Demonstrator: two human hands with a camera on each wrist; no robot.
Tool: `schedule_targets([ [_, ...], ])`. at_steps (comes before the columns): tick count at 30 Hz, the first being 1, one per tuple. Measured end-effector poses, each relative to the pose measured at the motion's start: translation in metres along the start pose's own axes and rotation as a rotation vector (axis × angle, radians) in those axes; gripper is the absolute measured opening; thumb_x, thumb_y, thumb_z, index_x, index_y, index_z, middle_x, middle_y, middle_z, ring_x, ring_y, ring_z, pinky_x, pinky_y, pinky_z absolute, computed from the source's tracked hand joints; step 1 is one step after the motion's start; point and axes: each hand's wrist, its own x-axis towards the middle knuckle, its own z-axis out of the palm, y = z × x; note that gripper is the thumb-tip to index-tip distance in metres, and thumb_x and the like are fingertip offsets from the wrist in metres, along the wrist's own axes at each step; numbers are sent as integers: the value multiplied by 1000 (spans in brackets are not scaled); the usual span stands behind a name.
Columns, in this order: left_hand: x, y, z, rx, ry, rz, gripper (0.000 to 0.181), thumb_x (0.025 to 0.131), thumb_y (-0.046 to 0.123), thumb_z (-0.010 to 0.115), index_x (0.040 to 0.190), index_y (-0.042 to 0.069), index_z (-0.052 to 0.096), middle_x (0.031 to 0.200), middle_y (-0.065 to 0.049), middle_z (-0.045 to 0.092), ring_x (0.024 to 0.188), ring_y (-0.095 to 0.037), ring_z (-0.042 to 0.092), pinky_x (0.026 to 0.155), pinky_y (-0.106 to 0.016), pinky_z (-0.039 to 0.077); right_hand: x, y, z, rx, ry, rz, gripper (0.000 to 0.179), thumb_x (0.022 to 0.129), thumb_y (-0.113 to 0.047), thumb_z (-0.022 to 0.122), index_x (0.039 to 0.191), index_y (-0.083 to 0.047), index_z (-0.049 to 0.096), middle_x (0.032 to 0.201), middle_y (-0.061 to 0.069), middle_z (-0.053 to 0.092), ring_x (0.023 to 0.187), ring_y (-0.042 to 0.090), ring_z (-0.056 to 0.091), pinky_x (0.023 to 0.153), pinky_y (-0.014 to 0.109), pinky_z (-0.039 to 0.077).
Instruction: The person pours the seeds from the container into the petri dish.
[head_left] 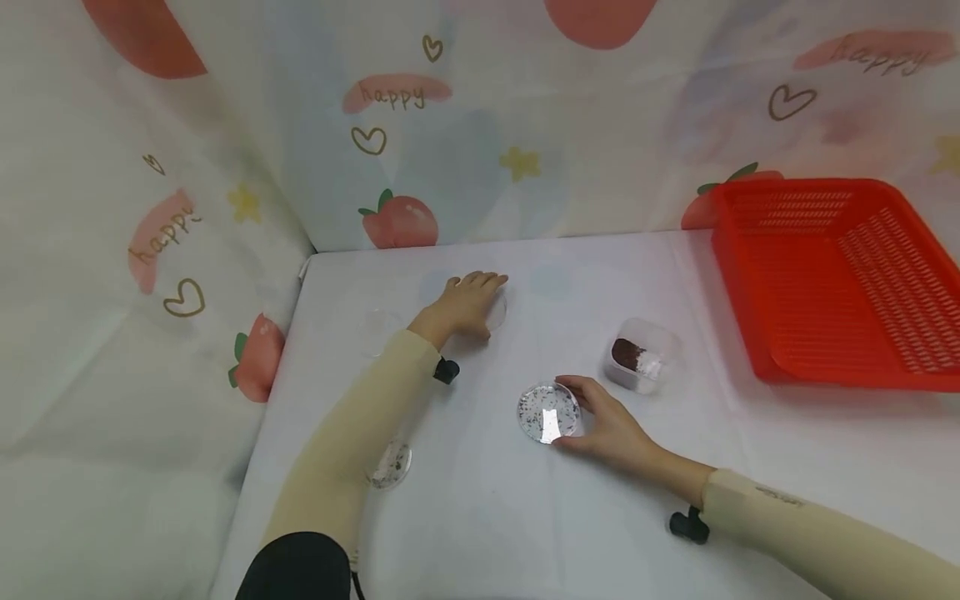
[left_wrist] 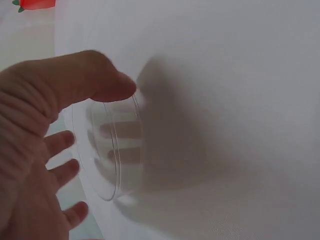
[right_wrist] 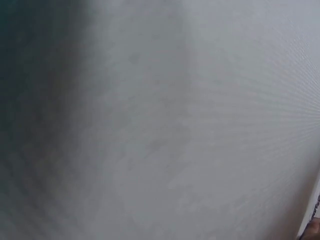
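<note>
My right hand point(head_left: 606, 429) holds a clear petri dish with dark specks point(head_left: 538, 414) by its sides, between thumb and fingers, low over the white table. Farther back, my left hand point(head_left: 467, 307) is spread over an empty-looking clear dish point(head_left: 497, 310). In the left wrist view, the thumb point(left_wrist: 112, 87) overlaps the top rim of this round clear dish point(left_wrist: 131, 172), while the other fingertips stand apart beyond it. A second speckled dish point(head_left: 401, 468) is partly hidden by the left forearm. The right wrist view is mostly blurred white cloth.
A clear plastic box point(head_left: 651, 340) with brown and white contents stands right of centre. Behind it at the right is a large red basket point(head_left: 772, 367). A faint clear round dish point(head_left: 377, 321) lies left of the left hand. Patterned cloth point(head_left: 480, 183) hangs behind the table.
</note>
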Motion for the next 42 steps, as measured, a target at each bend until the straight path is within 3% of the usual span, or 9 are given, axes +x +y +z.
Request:
schedule_targets([
  [4,-7,-7,6,-40,-66,-31,106,82,31,83,166,21,19,169,-8,28,156,-32,25,124,-62,24,2,1,8,2,-30,-6,88,76,-18,93,149,-6,45,151,16,54,138,37,55,114,46,43],
  [9,-28,-22,4,-75,-7,-66,104,85,35,79,166,15,16,168,-15,27,157,-33,24,126,-57,23,4,-2,8,-18,-27,42,91,75,-15,93,151,-7,43,153,14,51,139,35,55,115,43,43],
  [14,-83,-44,-3,-114,60,-196,98,89,38,75,162,-1,23,162,-27,33,152,-41,32,124,-52,32,4,-3,0,-30,-16,89,93,75,-14,93,152,-10,41,154,11,48,139,34,54,115,42,42],
  [19,-150,-54,11,-131,-40,-361,94,83,46,83,149,-7,43,144,-34,48,134,-52,47,110,-62,44,5,-1,-2,-37,-32,90,93,76,-18,93,153,-10,40,155,11,47,140,35,54,114,44,42],
  [23,-176,-56,31,-133,-68,-408,87,75,40,88,140,-4,50,130,-32,52,120,-52,52,95,-63,51,6,-1,-2,-42,-34,80,92,77,-19,92,153,-10,40,155,10,46,140,36,54,115,45,41],
  [29,-172,-44,33,-194,30,-364,85,75,31,87,147,8,49,131,-28,48,112,-44,52,85,-54,56,7,0,2,-17,-42,79,93,77,-17,92,153,-10,40,156,11,45,140,36,53,116,44,40],
  [32,-159,-21,24,-317,95,-276,86,75,31,85,150,16,46,136,-24,47,111,-38,55,85,-49,57,6,2,1,8,-37,81,94,77,-17,92,154,-9,38,157,11,45,142,36,51,117,34,40],
  [37,-137,26,27,-509,187,-69,71,74,27,86,130,13,44,135,-18,45,105,-29,57,86,-41,55,4,4,0,84,-17,65,100,75,-13,93,155,-6,33,155,14,47,144,36,49,113,9,34],
  [42,-124,58,46,-601,232,93,53,74,26,89,104,8,49,137,-13,46,116,-28,55,92,-39,53,5,4,-1,103,-18,45,103,75,-13,94,156,-5,30,155,16,48,144,38,48,118,24,38],
])
